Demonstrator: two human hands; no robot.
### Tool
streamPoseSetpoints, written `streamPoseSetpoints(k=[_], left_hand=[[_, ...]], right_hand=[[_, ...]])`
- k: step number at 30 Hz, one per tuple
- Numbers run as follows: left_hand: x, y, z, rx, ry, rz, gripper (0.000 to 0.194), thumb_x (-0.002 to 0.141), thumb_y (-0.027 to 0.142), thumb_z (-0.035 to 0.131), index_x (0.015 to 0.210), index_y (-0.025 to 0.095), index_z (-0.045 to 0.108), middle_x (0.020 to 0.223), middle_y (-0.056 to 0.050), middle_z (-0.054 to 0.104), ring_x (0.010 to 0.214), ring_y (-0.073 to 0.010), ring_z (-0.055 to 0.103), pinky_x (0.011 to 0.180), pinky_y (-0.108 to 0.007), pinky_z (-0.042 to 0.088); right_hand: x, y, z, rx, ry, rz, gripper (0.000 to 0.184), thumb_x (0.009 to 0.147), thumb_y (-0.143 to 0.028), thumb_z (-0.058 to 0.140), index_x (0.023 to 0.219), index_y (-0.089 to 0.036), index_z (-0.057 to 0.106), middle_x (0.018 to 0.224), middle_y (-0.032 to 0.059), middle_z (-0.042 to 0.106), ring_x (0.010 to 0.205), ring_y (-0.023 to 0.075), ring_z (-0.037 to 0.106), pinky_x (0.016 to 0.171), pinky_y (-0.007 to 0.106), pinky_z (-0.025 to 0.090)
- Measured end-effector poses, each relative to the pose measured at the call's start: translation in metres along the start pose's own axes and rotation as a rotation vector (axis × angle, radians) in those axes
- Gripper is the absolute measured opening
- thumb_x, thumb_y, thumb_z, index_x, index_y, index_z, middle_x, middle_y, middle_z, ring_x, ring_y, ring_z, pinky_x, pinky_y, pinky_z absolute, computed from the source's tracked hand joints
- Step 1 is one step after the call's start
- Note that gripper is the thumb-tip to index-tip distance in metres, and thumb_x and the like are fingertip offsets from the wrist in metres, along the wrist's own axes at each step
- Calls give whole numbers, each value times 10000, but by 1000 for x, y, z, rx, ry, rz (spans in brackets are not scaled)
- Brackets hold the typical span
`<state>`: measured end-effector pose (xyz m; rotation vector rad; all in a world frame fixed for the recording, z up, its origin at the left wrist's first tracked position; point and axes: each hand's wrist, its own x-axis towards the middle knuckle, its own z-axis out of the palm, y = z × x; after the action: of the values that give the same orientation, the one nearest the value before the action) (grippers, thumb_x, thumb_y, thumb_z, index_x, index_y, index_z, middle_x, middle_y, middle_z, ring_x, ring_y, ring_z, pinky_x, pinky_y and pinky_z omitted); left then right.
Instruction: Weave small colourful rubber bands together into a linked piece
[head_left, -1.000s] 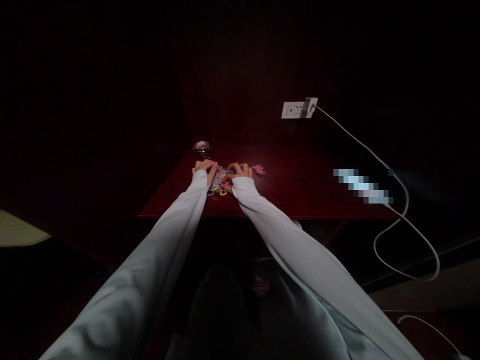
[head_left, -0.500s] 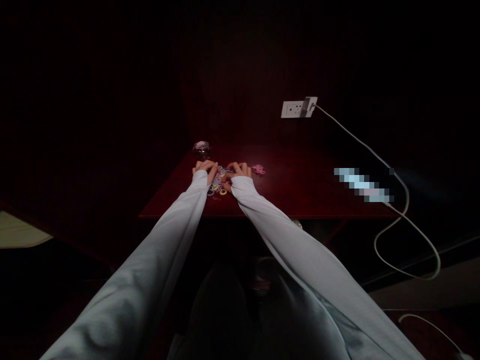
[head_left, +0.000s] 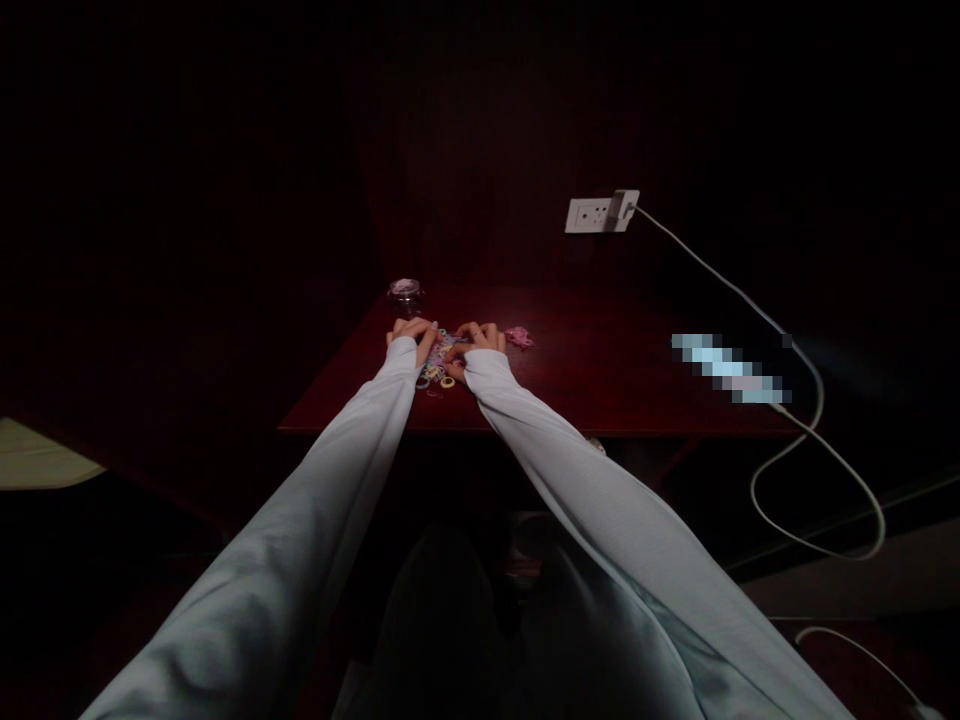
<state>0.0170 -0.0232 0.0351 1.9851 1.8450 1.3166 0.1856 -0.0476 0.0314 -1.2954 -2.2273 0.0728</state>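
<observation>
A pile of small colourful elastic hair ties (head_left: 439,372) lies on the dark red table between my two hands. Along the pile's left side rests my left hand (head_left: 411,334), its fingers bent and the thumb apart from them. From the right, my right hand (head_left: 481,340) reaches over the pile with curved fingers and the thumb spread toward the middle. Neither hand shows a tie clearly gripped, though the fingertips are small and partly hidden. A yellow hair tie (head_left: 448,382) sits at the near edge of the pile. Just right of my right hand is a separate pink bunch (head_left: 520,337).
A clear jar (head_left: 405,292) with pinkish contents stands behind my left hand. On the table's (head_left: 600,400) right side lies a blurred-out device (head_left: 727,368), its white cable (head_left: 817,390) looping to a wall socket (head_left: 596,214). The surroundings are very dark.
The view has shifted very slightly. Both hands stay at the pile in nearly the same pose, and no tie has visibly moved.
</observation>
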Motion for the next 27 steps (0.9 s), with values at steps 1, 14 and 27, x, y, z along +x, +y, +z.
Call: streamPoseSetpoints(k=[1,14,27], left_hand=[[0,-1,0,-2,1,6,402,1086,245,558,723,243,728,1055,-30,823,1155,-287,621,1115,-474,406],[0,-5,1,-11,0,0,415,1089,245,541,720,246,729,1031,-25,827,1152,-279,626,1102,-443,392],[-1,-12,6,-41,15,67,262,1056,233,588,859,256,759,1257,-45,796,1204,-276,629,1122,-438,450]], right_hand=[[0,0,0,-2,2,-5,135,957,-273,797,1058,-250,884,1491,94,652,1366,332,435,1135,465,355],[0,5,8,41,82,-14,102,938,-303,800,968,-249,881,1432,108,671,1325,356,424,1105,502,373],[1,24,9,171,287,200,154,961,-432,788,950,-317,890,1347,86,666,1269,353,422,1114,550,338]])
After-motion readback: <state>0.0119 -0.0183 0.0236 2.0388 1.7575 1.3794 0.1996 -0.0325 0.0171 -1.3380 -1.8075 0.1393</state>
